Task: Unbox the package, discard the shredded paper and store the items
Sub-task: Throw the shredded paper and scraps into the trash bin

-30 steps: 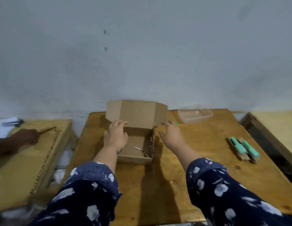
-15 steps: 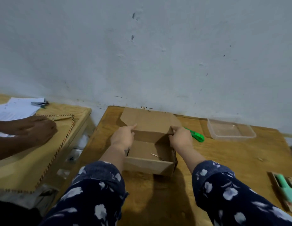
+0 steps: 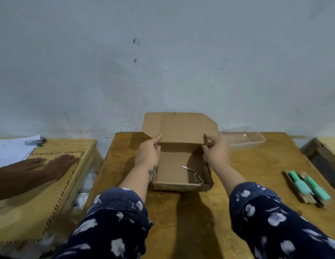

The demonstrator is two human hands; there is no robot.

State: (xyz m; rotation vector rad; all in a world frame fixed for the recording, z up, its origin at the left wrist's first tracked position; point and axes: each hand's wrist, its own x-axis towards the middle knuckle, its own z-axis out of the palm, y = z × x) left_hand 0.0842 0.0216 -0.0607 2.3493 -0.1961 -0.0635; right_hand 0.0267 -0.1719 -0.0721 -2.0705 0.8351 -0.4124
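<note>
Your left hand pinches the lid of the box at its left corner, thumb and fingers closed on the flap just above the hinge fold. Your right hand does the same at the right corner, fingers curled shut on the cardboard edge. The box sits on the worktop between your two grips, open, with the lid standing up beyond them against the wall.

Below your grips, the tray of the box is almost bare: only a few paper shreds lie toward the right-hand wall. Expect the box to be very light and to slide or lift if you pull the lid hard. The card looks thin and will crease at the folds, so hold close to the hinge, as you do now, not at the flap tips. The shreds are flimsy and loose; pinch them gently or tip the box out. Well to the right of your right grip lie two green items and a clear tray.
</note>
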